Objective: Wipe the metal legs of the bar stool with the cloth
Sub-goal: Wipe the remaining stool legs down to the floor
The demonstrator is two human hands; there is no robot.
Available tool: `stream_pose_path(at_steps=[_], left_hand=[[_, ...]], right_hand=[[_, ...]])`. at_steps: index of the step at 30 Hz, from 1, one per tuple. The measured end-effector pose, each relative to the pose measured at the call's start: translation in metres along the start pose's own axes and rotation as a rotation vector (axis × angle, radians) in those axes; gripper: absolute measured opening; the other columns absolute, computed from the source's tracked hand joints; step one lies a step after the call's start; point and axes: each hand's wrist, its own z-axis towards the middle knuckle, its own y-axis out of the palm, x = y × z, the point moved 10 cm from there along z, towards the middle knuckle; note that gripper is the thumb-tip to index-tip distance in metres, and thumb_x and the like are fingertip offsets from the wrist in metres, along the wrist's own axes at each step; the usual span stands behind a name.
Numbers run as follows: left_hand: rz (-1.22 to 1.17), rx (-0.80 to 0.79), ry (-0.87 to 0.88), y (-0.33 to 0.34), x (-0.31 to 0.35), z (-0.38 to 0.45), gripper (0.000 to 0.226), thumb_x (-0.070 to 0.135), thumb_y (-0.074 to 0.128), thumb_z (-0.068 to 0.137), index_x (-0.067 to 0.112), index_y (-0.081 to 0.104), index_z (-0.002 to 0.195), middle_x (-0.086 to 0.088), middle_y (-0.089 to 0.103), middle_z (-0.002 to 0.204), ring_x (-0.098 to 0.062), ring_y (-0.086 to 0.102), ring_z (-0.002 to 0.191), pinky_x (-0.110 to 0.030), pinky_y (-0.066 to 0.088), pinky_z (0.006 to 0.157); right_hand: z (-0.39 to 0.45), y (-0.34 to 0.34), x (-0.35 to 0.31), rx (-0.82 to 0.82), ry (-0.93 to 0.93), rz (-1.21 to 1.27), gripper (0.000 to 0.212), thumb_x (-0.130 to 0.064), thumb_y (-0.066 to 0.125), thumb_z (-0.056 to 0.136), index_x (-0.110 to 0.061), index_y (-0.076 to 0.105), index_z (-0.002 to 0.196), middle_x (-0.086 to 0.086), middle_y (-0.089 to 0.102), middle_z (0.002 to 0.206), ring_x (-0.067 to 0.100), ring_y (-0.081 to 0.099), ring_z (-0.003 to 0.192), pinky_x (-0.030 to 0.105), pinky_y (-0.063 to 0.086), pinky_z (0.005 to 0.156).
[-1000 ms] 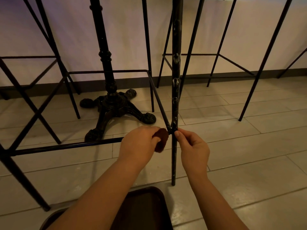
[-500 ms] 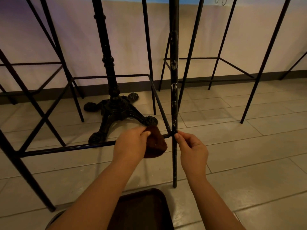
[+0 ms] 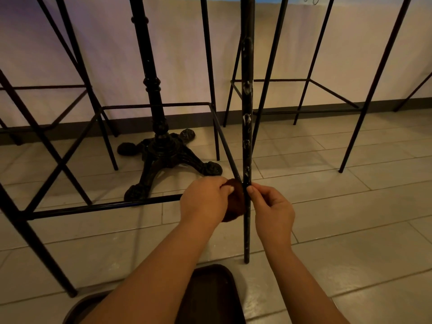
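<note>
Three bar stool frames show on the tiled floor (image 3: 350, 230), every seat cut off at the top edge: one at nine o'clock, one at one o'clock, and the stool (image 3: 145, 204) being cleaned in the middle. One ornate table base (image 3: 163, 155) with clawed feet stands at eleven o'clock. One dark tray (image 3: 210, 295) sits at six o'clock, largely hidden by the forearms and cut by the bottom edge. The near stool leg (image 3: 247, 136), scuffed with pale marks, runs upright through the centre. Two hands meet where it joins the footrest rail. The left hand (image 3: 205, 202) has its grip clenched round one brown cloth (image 3: 233, 206), bunched against the leg's nine o'clock side and half hidden behind the knuckles. The right hand (image 3: 273, 209) pinches the leg from three o'clock, thumb and forefinger on the metal, remaining fingers curled.
</note>
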Motion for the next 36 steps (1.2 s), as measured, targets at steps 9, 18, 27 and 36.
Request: stream_pose_path(at_steps=[9, 18, 27, 36], left_hand=[[-0.097, -0.057, -0.036, 0.006, -0.007, -0.006, 0.026, 0.042, 0.058, 0.086, 0.043, 0.063, 0.112, 0.012, 0.068, 0.100, -0.017, 0.056, 0.102, -0.039, 0.050, 0.086], [0.018, -0.158, -0.200, 0.014, -0.011, 0.022, 0.030, 0.050, 0.048, 0.089, 0.031, 0.068, 0.102, 0.001, 0.065, 0.088, -0.017, 0.060, 0.078, -0.031, 0.047, 0.064], [-0.086, -0.277, -0.420, 0.030, -0.021, 0.043, 0.050, 0.058, 0.060, 0.078, 0.014, 0.066, 0.100, -0.007, 0.063, 0.080, -0.021, 0.059, 0.065, -0.028, 0.043, 0.053], [-0.054, -0.457, -0.391, 0.043, -0.015, 0.057, 0.071, 0.062, 0.068, 0.068, 0.010, 0.057, 0.114, -0.010, 0.062, 0.099, -0.025, 0.061, 0.090, -0.035, 0.050, 0.080]], right_hand=[[0.000, 0.001, -0.001, -0.022, 0.013, 0.006, 0.011, -0.023, 0.067, 0.087, -0.029, 0.073, 0.092, -0.016, 0.074, 0.084, -0.002, 0.068, 0.084, 0.010, 0.051, 0.071], [0.003, 0.001, 0.001, -0.051, 0.029, 0.026, 0.012, -0.019, 0.065, 0.087, -0.025, 0.075, 0.093, -0.011, 0.074, 0.083, 0.001, 0.069, 0.082, 0.012, 0.052, 0.067], [0.003, 0.000, 0.000, -0.069, 0.036, 0.052, 0.016, -0.015, 0.065, 0.087, -0.026, 0.075, 0.090, -0.013, 0.074, 0.080, -0.002, 0.068, 0.079, 0.009, 0.050, 0.064], [0.003, 0.001, 0.000, -0.082, 0.035, 0.095, 0.016, -0.013, 0.065, 0.087, -0.026, 0.075, 0.090, -0.011, 0.074, 0.081, 0.000, 0.069, 0.079, 0.011, 0.051, 0.064]])
